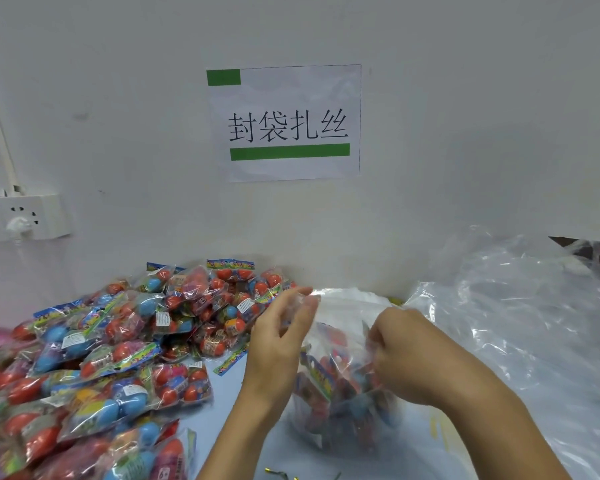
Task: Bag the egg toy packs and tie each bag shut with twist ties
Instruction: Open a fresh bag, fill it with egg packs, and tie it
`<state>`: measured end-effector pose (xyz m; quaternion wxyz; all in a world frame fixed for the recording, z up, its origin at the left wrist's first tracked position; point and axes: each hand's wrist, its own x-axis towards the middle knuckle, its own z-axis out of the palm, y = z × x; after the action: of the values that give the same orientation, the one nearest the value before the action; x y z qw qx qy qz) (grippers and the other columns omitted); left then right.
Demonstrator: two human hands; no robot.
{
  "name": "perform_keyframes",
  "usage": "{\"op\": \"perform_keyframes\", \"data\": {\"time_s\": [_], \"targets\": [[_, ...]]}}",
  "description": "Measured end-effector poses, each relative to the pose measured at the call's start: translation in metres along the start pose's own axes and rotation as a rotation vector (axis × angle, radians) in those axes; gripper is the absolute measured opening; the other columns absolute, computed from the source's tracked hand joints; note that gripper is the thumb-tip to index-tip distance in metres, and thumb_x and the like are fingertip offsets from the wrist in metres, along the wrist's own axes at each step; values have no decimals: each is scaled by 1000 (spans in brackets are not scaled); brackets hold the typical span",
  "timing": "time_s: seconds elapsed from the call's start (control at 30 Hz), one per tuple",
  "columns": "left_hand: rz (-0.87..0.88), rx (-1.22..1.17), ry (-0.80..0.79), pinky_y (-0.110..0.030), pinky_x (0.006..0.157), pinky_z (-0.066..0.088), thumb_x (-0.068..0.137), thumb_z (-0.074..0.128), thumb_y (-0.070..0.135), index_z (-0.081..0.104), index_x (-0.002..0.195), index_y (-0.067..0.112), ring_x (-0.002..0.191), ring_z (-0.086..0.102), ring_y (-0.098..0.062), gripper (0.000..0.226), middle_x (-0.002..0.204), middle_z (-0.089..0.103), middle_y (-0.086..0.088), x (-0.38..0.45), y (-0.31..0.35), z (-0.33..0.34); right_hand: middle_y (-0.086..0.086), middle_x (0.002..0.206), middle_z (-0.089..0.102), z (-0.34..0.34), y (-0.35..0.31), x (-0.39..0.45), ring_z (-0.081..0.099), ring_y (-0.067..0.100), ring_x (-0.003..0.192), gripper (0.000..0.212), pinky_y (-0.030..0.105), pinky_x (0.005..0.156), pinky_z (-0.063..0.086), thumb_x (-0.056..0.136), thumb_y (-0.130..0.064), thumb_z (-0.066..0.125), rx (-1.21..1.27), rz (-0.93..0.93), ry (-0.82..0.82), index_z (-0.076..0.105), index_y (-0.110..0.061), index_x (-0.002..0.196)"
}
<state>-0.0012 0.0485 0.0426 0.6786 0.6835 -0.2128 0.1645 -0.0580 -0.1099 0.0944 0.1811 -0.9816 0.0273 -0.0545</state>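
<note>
A clear plastic bag (343, 403) filled with egg toy packs stands on the table in front of me. My left hand (281, 341) pinches the bag's open top edge on the left side. My right hand (406, 351) grips the right side of the bag's mouth, fingers curled into the plastic. A big heap of egg toy packs (111, 355), red, blue and pink eggs in clear wrappers, covers the left of the table. Gold twist ties (279, 474) lie at the near edge between my forearms.
A pile of empty clear plastic bags (520, 323) fills the right side. The white wall carries a paper sign (286, 123) and a power socket (25, 216) at the left. The table top (226, 403) is light blue.
</note>
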Motion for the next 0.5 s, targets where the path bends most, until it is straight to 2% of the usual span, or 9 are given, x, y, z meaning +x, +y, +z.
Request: {"op": "perform_keyframes", "data": {"time_s": [0.07, 0.13, 0.2, 0.27, 0.3, 0.37, 0.4, 0.47, 0.5], "targets": [[-60, 22, -156, -5, 78, 47, 61, 69, 80, 56, 126, 46, 109, 59, 10, 74, 120, 62, 31, -2, -1, -5, 5, 109, 59, 1, 4, 1, 60, 21, 84, 25, 31, 72, 54, 88, -8, 45, 63, -19, 46, 65, -20, 95], [-74, 113, -213, -7, 83, 48, 54, 77, 73, 48, 132, 49, 113, 56, 12, 87, 124, 57, 34, -3, -1, -6, 1, 119, 61, 1, 7, 2, 63, 16, 98, 37, 31, 87, 54, 91, -9, 44, 124, -54, 134, 69, -24, 114], [-36, 176, -134, -23, 93, 53, 69, 81, 54, 58, 124, 40, 110, 62, -1, 62, 117, 66, 22, -2, -3, -3, -4, 108, 69, -3, 6, 3, 64, 6, 96, 41, 20, 88, 52, 90, -4, 43, 216, -126, 260, 75, -23, 107], [-9, 136, -26, -41, 90, 57, 86, 77, 33, 70, 109, 26, 100, 68, -16, 25, 103, 73, 7, 1, -3, 0, -11, 88, 74, -10, 4, 3, 65, -1, 84, 41, 4, 77, 45, 86, 2, 47, 345, -194, 424, 79, -21, 93], [-1, 107, 21, -38, 83, 59, 91, 71, 26, 73, 103, 19, 96, 69, -21, 14, 98, 74, 1, 2, -2, 0, -14, 82, 73, -14, 5, 3, 66, -3, 82, 41, 2, 74, 44, 84, 5, 49, 409, -222, 511, 79, -22, 88], [1, 72, 120, -17, 63, 56, 94, 64, 24, 75, 96, 14, 88, 68, -22, 15, 93, 73, -8, 3, 1, 0, -17, 82, 71, -18, 9, 3, 65, -2, 84, 38, 5, 74, 46, 83, 2, 53, 467, -231, 658, 76, -28, 88], [-6, 52, 162, -11, 56, 51, 94, 63, 25, 74, 93, 15, 81, 67, -19, 16, 90, 72, -8, 3, 3, -1, -18, 85, 68, -18, 12, 3, 63, 2, 87, 31, 10, 75, 46, 85, -4, 57, 456, -219, 698, 73, -31, 91], [-14, 29, 204, -10, 54, 48, 96, 60, 27, 72, 89, 17, 75, 63, -12, 17, 86, 70, -6, 3, 6, -2, -16, 95, 60, -15, 17, 4, 57, 6, 91, 15, 25, 79, 46, 87, -31, 61, 398, -153, 656, 64, -38, 101], [-15, 50, 213, -10, 58, 48, 96, 60, 27, 71, 89, 18, 77, 61, -10, 16, 87, 68, -4, 3, 6, -2, -14, 100, 56, -14, 18, 3, 56, 7, 92, 20, 30, 81, 46, 86, -47, 59, 379, -99, 568, 59, -41, 105]]}}
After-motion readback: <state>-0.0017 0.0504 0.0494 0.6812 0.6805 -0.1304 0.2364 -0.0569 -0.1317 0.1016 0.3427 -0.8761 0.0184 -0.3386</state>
